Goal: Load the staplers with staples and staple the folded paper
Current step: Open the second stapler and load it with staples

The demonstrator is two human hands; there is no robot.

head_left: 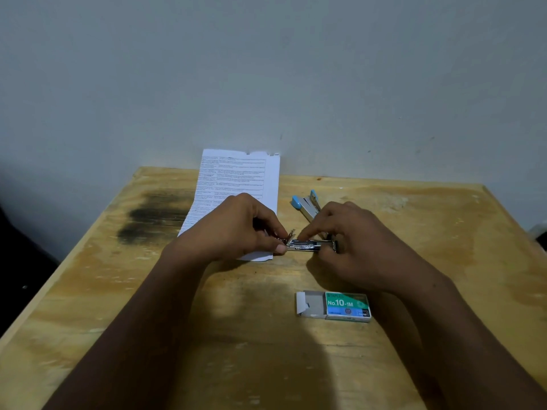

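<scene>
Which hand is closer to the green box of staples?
The right hand. It is just above the staple box in the picture, its wrist almost over it. The left hand is farther off, up and to the left.

Table (296,365): pale yellow-tan wood, streaky grain, black smudge toward its far left corner; wall (266,69) behind plain grey-white. Paper (236,179) at the far edge: white, rows of fine black print. Stapler (306,204) light blue and silver, held stapler (305,245) shiny silver; staple box (347,306) green and blue with white lettering, grey inner tray.
</scene>
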